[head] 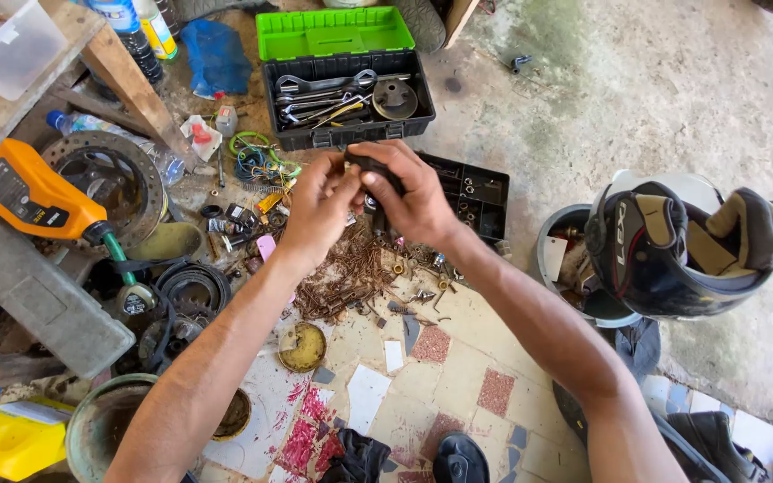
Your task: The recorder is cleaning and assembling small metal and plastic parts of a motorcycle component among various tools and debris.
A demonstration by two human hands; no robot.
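Both hands, left hand (pixel 319 207) and right hand (pixel 413 199), pinch a small black part (pixel 370 165) above rusty screws (pixel 351 273).

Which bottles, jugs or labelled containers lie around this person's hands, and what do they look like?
Orange jug: left, lying tilted, dark label, green spout.
Yellow jug: bottom left corner, white label.
Two bottles: top left, blue and yellow labels.
Clear box: top left corner.

A black part (pixel 370 166) is held between the hands. A bright green lid is seen on the black toolbox (pixel 344 89). The jug (pixel 30 195) is coloured orange, the helmet (pixel 673 250) black with tan padding. The floor tiles (pixel 436 376) are patterned cream and speckled red.
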